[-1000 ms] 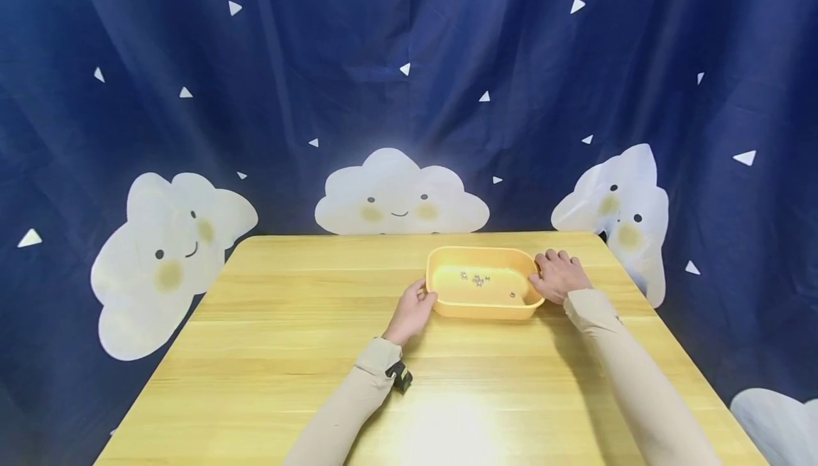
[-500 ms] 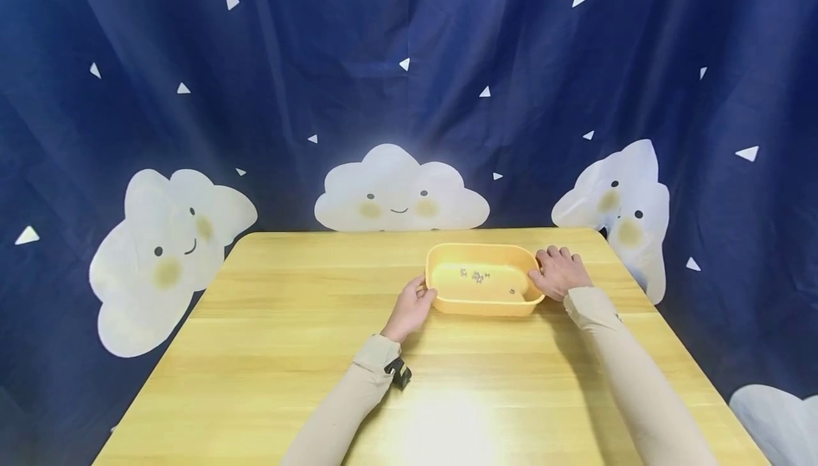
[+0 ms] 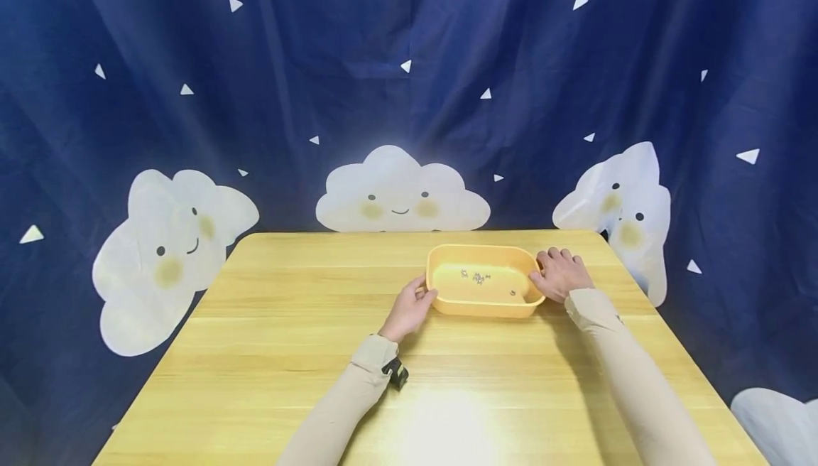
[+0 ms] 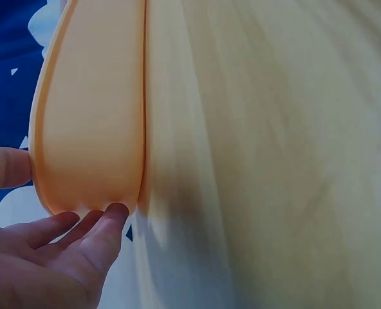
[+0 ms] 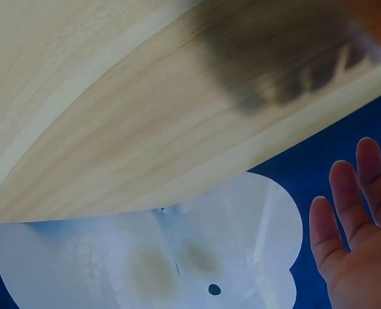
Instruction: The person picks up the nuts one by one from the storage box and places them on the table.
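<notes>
A yellow rectangular plastic basin [image 3: 482, 308] with rounded corners stands at the back right of the table. Several small shiny metallic pieces [image 3: 478, 278] lie on its floor, most of them grouped near the middle. My left hand [image 3: 410, 308] holds the basin's left end; in the left wrist view its thumb meets the rim and the other fingertips touch the outer wall [image 4: 91, 122]. At the opposite end, my right hand [image 3: 561, 275] holds the rim, its thumb over the inner side. The right wrist view shows its outer fingers [image 5: 348, 193] extended away from the basin.
The wooden table [image 3: 287, 338] spreads to the left and in front of the basin. A dark blue curtain [image 3: 409, 40] with white clouds hangs just behind the table's far edge. A dark device [image 3: 396, 372] sits at my left wrist.
</notes>
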{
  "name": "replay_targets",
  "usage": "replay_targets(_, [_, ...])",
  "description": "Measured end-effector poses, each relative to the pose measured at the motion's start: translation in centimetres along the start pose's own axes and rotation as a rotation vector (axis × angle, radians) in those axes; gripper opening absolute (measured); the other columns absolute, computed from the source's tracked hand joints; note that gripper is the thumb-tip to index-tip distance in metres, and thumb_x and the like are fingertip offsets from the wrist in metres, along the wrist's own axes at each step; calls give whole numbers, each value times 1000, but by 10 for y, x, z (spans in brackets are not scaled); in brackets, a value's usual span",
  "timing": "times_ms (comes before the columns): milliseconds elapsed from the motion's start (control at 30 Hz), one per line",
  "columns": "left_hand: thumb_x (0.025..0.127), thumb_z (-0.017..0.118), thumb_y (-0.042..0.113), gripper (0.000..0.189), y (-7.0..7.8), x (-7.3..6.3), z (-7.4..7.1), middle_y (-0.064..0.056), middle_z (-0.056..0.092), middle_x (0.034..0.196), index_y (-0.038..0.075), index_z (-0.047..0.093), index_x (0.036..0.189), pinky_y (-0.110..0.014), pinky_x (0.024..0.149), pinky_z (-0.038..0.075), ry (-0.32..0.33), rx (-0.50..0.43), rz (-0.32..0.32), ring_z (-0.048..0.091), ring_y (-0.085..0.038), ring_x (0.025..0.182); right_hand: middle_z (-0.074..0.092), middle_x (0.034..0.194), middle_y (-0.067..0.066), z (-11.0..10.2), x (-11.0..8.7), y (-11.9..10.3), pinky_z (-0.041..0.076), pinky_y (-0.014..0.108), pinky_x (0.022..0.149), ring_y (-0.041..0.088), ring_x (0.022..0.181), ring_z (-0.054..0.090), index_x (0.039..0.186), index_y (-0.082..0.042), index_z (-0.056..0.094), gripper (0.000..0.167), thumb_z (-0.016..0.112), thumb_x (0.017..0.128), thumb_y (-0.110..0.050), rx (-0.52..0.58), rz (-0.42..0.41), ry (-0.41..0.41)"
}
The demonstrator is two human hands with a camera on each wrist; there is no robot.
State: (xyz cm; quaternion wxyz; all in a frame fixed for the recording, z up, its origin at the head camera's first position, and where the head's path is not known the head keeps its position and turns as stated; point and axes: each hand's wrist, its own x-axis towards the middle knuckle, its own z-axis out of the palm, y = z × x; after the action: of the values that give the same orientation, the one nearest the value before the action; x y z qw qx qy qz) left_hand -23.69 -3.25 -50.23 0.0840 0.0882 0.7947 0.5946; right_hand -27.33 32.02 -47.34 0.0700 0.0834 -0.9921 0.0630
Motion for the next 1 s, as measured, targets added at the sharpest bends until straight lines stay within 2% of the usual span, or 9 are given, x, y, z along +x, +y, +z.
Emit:
replay_targets(67, [107, 52, 24, 58, 0, 0, 0, -28, 53, 150, -3, 36, 156, -31, 95, 60, 3, 3, 3, 58, -37, 137, 62, 121, 21, -1, 0, 0, 42, 62, 86, 45, 110, 55, 109, -6, 62, 36, 47, 94, -35, -5, -2, -2])
replay_targets(133, [107, 53, 23, 59, 0, 0, 1, -29, 53, 150, -5, 36, 156, -36, 100, 58, 6, 0, 7, 57, -38, 138, 63, 120, 21, -1, 0, -1, 43, 61, 85, 45, 109, 56, 109, -6, 62, 36, 47, 94, -35, -12, -2, -1])
replay_targets(267, [107, 53, 24, 60, 0, 0, 1, -28, 53, 150, -4, 35, 156, -37, 100, 58, 8, -3, 4, 58, -37, 137, 63, 119, 21, -1, 0, -1, 43, 61, 84, 44, 108, 56, 109, -6, 63, 36, 47, 94, -35, -13, -1, -1])
replay_targets(467, [107, 53, 24, 60, -1, 0, 1, -29, 51, 152, -4, 34, 156, -42, 110, 52, 1, -2, 5, 56, -38, 139, 62, 120, 22, -1, 0, 0, 43, 61, 87, 45, 110, 56, 110, -5, 62, 37, 47, 94, -35, 1, -4, -4])
replay_targets(667, [107, 54, 29, 62, -3, 0, -2, -27, 52, 152, -2, 35, 157, -44, 112, 49, -12, 10, 18, 56, -37, 140, 62, 121, 22, 0, 0, 1, 43, 61, 87, 45, 110, 56, 109, -5, 62, 38, 47, 93, -35, -4, -3, 12])
replay_targets(833, [107, 54, 32, 61, -6, -2, -13, -25, 52, 153, -1, 38, 156, -48, 111, 51, -10, 39, 15, 56, -38, 139, 62, 123, 22, -1, 0, -1, 43, 61, 87, 45, 111, 55, 108, -6, 62, 35, 47, 94, -35, 2, -4, 6])
replay_targets(1000, [107, 54, 28, 54, -4, -3, -30, -21, 51, 155, 0, 45, 152, -50, 109, 52, 30, 92, 35, 58, -39, 135, 62, 122, 21, 1, 1, 0, 42, 60, 87, 44, 111, 55, 107, -7, 61, 33, 47, 94, -34, -1, -3, 4])
